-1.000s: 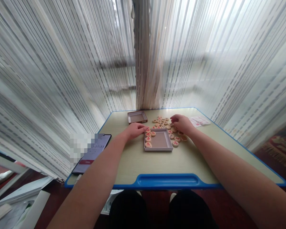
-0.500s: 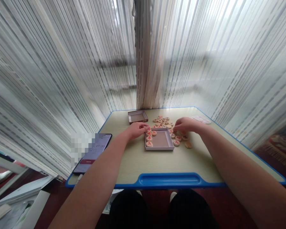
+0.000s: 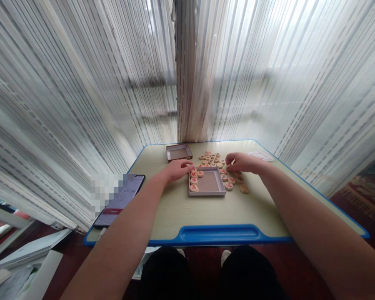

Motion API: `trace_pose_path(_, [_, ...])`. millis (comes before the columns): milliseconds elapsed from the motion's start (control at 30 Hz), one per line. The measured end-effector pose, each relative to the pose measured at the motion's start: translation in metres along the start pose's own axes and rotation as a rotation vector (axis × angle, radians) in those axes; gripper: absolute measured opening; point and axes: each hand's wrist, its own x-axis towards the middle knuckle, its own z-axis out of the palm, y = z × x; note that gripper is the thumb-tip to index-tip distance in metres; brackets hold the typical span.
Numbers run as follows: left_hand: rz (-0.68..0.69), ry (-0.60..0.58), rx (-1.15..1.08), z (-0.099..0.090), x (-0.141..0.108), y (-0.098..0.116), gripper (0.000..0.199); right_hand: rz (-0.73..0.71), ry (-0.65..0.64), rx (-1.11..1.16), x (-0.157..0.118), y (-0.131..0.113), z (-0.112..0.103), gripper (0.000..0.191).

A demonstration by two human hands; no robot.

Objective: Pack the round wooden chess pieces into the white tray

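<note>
An open shallow box [image 3: 208, 193] sits on the table, with several round wooden pieces [image 3: 193, 181] marked in red along its left side and one more beside that column. My left hand [image 3: 179, 169] is at the box's upper left corner, fingertips at the top piece; whether they grip it cannot be made out. To the right of the box, my right hand [image 3: 240, 161] hovers over loose pieces [image 3: 229, 186], its fingers curled down; what lies between its fingertips is hidden. More loose pieces [image 3: 211, 158] lie behind the box.
A brown open box part [image 3: 179, 158] stands at the back left of the blue-edged table [image 3: 193, 214]. A phone [image 3: 120, 200] lies at the left edge, near my left forearm. A pale flat item [image 3: 261, 156] rests at the back right. Striped curtains hang behind.
The whole view has shifted slightly. My right hand's fingers have spread a little over the loose pieces. My left hand stays at the box corner.
</note>
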Motion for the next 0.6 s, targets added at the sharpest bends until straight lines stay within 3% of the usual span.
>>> trace_pose_path(200, [0.002,0.033,0.019,0.001,0.001,-0.002,0.064,-0.008,-0.028,-0.071,0.002,-0.002,0.002,0.028])
trace_pose_path(400, [0.010,-0.007,0.033,0.001,-0.001,0.002,0.054,-0.052,0.008,-0.276,-0.006,-0.004,-0.011,0.029])
trace_pose_path(500, [0.023,-0.023,0.056,0.001,-0.004,0.008,0.051,0.117,-0.115,-0.343,-0.015,0.004,-0.021,0.035])
trace_pose_path(600, [0.039,-0.040,0.077,0.003,-0.005,0.013,0.051,0.224,-0.300,-0.213,-0.023,0.015,-0.029,0.051])
